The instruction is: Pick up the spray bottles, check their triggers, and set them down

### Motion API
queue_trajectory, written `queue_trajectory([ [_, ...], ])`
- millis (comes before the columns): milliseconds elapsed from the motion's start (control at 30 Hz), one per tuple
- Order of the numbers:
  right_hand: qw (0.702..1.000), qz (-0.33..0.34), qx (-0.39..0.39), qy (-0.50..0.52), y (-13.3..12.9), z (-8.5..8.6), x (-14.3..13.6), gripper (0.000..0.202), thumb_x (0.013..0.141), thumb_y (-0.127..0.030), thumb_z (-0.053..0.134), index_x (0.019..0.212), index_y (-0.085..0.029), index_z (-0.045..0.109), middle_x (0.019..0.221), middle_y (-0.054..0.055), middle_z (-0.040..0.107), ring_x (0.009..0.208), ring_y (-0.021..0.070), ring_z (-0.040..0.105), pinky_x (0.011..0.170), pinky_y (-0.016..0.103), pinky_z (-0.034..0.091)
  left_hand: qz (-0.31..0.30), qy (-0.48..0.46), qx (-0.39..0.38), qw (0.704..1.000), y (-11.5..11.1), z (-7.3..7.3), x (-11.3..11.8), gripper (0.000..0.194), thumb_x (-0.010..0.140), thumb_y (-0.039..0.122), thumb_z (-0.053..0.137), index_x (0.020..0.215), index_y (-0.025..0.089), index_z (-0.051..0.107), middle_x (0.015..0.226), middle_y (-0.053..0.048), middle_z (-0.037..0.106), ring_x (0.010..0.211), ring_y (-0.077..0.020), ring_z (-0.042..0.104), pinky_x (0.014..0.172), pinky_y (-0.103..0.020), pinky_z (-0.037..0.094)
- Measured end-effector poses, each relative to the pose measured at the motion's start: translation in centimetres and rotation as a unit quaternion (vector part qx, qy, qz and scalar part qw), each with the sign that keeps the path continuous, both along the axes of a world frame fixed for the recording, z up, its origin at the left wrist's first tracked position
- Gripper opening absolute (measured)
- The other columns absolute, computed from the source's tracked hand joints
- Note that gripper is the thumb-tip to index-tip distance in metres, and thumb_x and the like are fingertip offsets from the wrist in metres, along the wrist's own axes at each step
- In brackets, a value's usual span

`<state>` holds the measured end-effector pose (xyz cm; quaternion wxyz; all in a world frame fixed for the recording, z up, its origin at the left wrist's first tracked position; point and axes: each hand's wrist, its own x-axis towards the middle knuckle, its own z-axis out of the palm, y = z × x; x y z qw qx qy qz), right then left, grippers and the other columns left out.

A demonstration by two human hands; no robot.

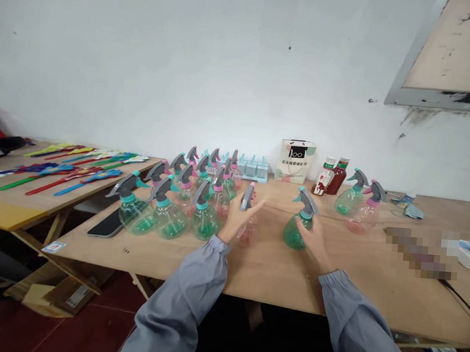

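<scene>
My right hand (314,240) is closed round a green spray bottle (293,235) with a grey and teal trigger head, which stands upright on the table. At a pink spray bottle (247,233) is my left hand (241,214), its thumb stretched out to the right, away from the bottle. That hand covers part of the bottle; its other fingers are mostly hidden. Left of it stand several more green and pink spray bottles (169,219) in close rows. Another green spray bottle (349,200) and a pink spray bottle (363,216) stand to the right.
The wooden table (268,275) meets a white wall. Along the back are a paper bag (294,164), two sauce bottles (324,178) and a pale blue tray (255,171). A phone (109,224) lies left. A neighbouring table holds colourful hand-shaped sticks (74,178).
</scene>
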<state>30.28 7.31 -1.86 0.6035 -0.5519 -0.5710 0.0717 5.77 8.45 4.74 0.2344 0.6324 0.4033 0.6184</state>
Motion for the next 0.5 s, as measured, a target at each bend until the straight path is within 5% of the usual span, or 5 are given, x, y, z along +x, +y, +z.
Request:
queue_trajectory([
  [167, 1.0, 0.0, 0.01, -0.005, 0.1, -0.1, 0.0, 0.041, 0.078, -0.056, 0.062, 0.1, -0.021, 0.065, 0.1, 0.013, 0.073, 0.094, 0.0321, 0.068, 0.089, 0.053, 0.052, 0.017, 0.0, 0.02, 1.0, 0.7, -0.4, 0.4, 0.04, 0.066, 0.046, 0.083, 0.093, 0.02, 0.069, 0.069, 0.005, 0.055, 0.065, -0.0125, 0.054, 0.072, -0.026, 0.045],
  [300, 1.0, -0.005, 0.012, -0.009, 0.2, -0.2, 0.0, 0.041, 0.078, -0.055, 0.062, 0.099, -0.021, 0.066, 0.099, 0.013, 0.074, 0.094, 0.0324, 0.068, 0.088, 0.054, 0.053, 0.022, 0.033, 0.026, 0.999, 0.6, -0.1, 0.4, 0.067, 0.07, 0.043, 0.083, 0.129, 0.025, 0.056, 0.106, -0.005, 0.068, 0.1, -0.0223, 0.067, 0.094, -0.037, 0.05],
  [400, 1.0, -0.004, 0.008, -0.011, 0.2, -0.2, 0.0, 0.042, 0.078, -0.055, 0.062, 0.101, -0.02, 0.066, 0.1, 0.014, 0.074, 0.095, 0.0327, 0.068, 0.088, 0.054, 0.053, 0.059, 0.059, 0.044, 0.995, -0.1, -0.3, -0.1, 0.097, 0.063, 0.04, 0.089, 0.144, 0.026, 0.038, 0.14, -0.014, 0.056, 0.135, -0.0318, 0.052, 0.113, -0.048, 0.039],
  [500, 1.0, -0.002, 0.008, -0.013, 0.2, -0.2, 0.0, 0.041, 0.079, -0.055, 0.062, 0.1, -0.02, 0.066, 0.101, 0.014, 0.073, 0.096, 0.0325, 0.068, 0.09, 0.053, 0.053, 0.098, 0.087, 0.063, 0.989, -1.6, -1.8, -1.0, 0.11, 0.06, 0.047, 0.09, 0.148, 0.023, 0.028, 0.152, -0.02, 0.042, 0.144, -0.0377, 0.041, 0.118, -0.054, 0.032],
])
